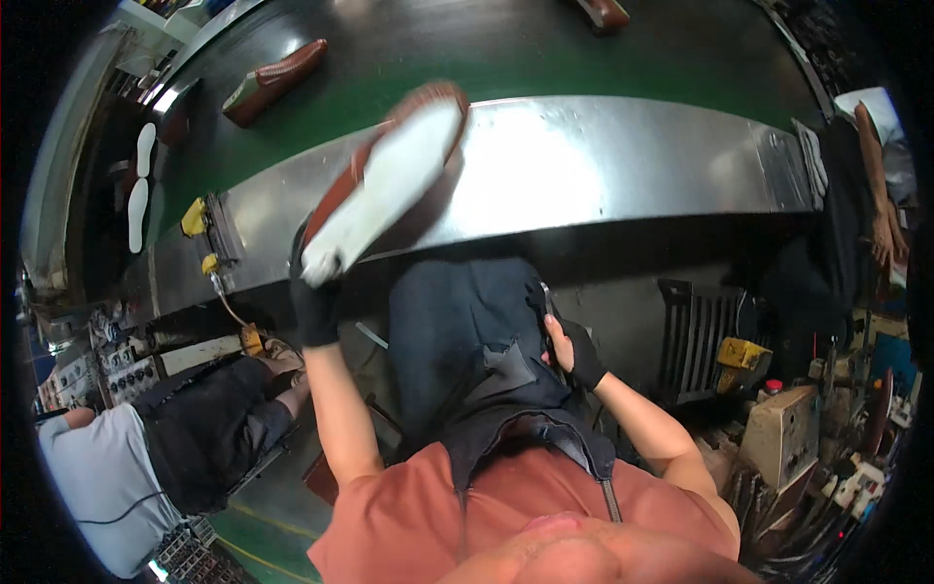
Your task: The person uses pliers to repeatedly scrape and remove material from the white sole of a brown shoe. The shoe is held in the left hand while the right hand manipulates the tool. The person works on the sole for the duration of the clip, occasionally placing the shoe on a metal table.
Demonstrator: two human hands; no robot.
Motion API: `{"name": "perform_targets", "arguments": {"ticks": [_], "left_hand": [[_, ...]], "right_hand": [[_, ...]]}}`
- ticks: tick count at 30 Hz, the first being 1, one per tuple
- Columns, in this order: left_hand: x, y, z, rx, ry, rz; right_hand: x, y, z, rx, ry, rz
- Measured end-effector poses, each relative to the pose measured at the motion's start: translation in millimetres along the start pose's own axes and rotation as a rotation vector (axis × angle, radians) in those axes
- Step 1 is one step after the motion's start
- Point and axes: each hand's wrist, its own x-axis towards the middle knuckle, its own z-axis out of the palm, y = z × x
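My left hand (316, 292), in a black fingerless glove, is closed around the heel end of a brown shoe (399, 170). Its white underside faces up, and the toe, blurred by motion, points away over the metal ledge of the workbench. Above my right thigh, my right hand (572, 352), gloved the same way, has its fingers curled around a slim dark object (542, 292) whose kind I cannot make out. A dark apron (516, 389) covers my lap.
Beyond the metal ledge (681, 156) runs a dark green belt (545, 58) carrying brown shoes (277, 83). White sole-shaped pieces (138, 214) lie at far left. One person (107, 477) sits at left; another person's arm (879, 195) shows at right. A beige machine (781, 433) stands at lower right.
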Motion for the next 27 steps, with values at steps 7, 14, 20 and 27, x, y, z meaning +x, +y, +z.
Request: {"name": "perform_targets", "arguments": {"ticks": [7, 14, 20, 27], "left_hand": [[-139.4, -15.4, 20.8, 0.17, -0.122, 0.166], [-113.2, -40.3, 63.8, 0.059, -0.347, -0.202], [-103.2, -28.9, 95.8, -0.28, -0.528, -0.07], [-115.3, -22.1, 99.9, -0.142, -0.41, 0.159]], "right_hand": [[-82.3, -24.9, -6.6, 0.067, -0.132, -0.174], [-130.0, -39.2, 14.9, -0.073, -0.401, -0.381], [-81.2, -39.2, 30.9, 0.026, -0.355, -0.55], [-109.4, -39.2, 63.1, -0.155, -0.112, -0.577]]}}
